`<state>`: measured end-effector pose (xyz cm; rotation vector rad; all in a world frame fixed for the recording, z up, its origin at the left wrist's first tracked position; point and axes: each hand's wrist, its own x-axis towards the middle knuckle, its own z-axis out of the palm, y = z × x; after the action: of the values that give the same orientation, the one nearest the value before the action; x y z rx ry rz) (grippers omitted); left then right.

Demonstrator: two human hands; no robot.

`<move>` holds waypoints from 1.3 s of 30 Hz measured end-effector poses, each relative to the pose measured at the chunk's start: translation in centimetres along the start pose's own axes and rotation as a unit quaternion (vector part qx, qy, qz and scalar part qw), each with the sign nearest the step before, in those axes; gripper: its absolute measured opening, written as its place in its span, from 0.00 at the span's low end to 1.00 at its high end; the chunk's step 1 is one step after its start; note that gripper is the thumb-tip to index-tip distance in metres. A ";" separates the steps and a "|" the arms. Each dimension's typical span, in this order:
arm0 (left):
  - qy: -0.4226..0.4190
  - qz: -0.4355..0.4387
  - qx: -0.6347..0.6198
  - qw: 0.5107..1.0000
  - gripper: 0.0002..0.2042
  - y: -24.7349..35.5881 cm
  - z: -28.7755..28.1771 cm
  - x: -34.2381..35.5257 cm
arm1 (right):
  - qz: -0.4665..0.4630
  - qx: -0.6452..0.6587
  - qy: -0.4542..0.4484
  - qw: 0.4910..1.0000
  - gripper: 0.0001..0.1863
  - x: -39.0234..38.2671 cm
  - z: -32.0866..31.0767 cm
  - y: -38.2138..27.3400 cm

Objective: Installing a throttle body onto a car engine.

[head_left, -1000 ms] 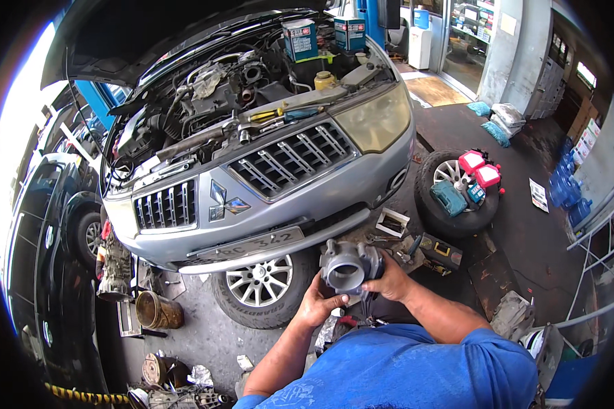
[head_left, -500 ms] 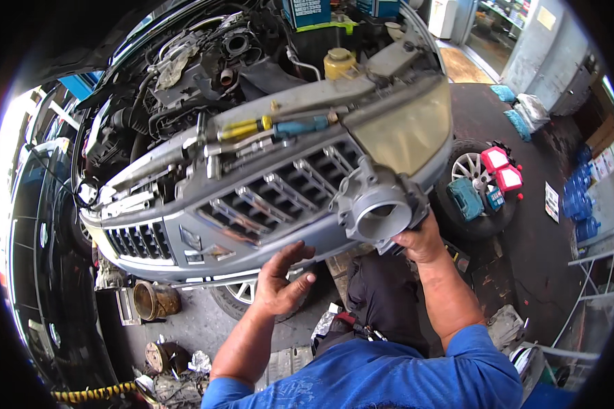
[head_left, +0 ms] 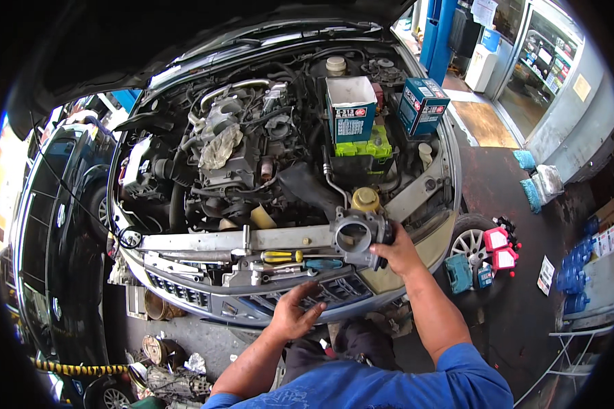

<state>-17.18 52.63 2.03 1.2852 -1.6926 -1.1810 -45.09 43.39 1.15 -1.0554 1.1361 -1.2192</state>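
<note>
The right hand (head_left: 397,253) gripped the metal throttle part (head_left: 359,236) over the engine bay (head_left: 252,170); the left hand (head_left: 295,313) hovered open below the screwdrivers (head_left: 300,259), probably seating it next

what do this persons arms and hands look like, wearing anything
Both hands are bare: no gloves, and I can make out no watch or rings on the left hand or the right hand. The forearms are uncovered too. Short blue sleeves of a blue shirt end above the elbows.
</note>
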 end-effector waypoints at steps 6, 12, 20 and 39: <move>0.011 0.000 0.054 0.998 0.23 3.1 -3.1 2.1 | 0.041 -0.011 0.000 0.999 0.27 4.0 0.1 0.1; 0.057 -0.014 -0.012 0.998 0.22 2.7 -6.9 2.7 | 0.126 0.018 0.001 0.992 0.21 4.6 1.4 -0.4; 0.109 -0.033 -0.169 0.979 0.23 -3.3 -16.0 5.1 | 0.219 -0.045 0.017 0.975 0.29 5.7 3.0 -1.7; 0.074 0.096 -0.131 0.984 0.23 1.2 -21.9 33.4 | 0.101 0.138 0.082 0.982 0.33 5.4 3.0 2.0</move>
<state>-6.72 15.09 10.79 0.9985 -1.4622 -1.1218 -41.80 38.13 -0.77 -0.6238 1.1296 -1.2737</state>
